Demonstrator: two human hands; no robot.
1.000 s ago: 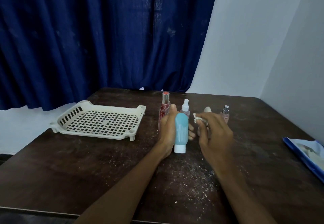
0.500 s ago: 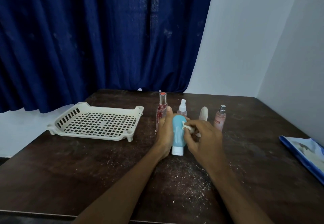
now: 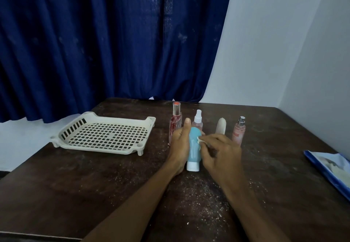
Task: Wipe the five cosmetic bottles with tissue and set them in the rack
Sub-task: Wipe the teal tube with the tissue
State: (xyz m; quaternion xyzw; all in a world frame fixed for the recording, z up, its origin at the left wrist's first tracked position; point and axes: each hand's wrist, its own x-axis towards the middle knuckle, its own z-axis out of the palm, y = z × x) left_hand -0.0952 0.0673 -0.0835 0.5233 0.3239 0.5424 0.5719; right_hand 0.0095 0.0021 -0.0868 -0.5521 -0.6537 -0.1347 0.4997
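Note:
My left hand [image 3: 180, 145] grips a light blue tube [image 3: 194, 148] with a white cap, held cap down over the dark table [image 3: 94, 181]. My right hand [image 3: 219, 152] pinches a small wad of white tissue [image 3: 201, 140] against the tube's upper right side. Behind my hands stand a tall red bottle [image 3: 176, 120], a pink spray bottle [image 3: 198, 121], a white tube [image 3: 221, 126] and a pink bottle with a silver top [image 3: 239, 131]. The cream rack [image 3: 104, 133] lies at the left with nothing in it.
A blue plastic packet [image 3: 329, 168] lies at the table's right edge. White crumbs are scattered on the table in front of my hands. A dark blue curtain [image 3: 94, 43] hangs behind, and white walls close the right corner.
My right hand brought the tissue left onto the blue tube's upper side and keeps it there. The left hand still holds the tube in place.

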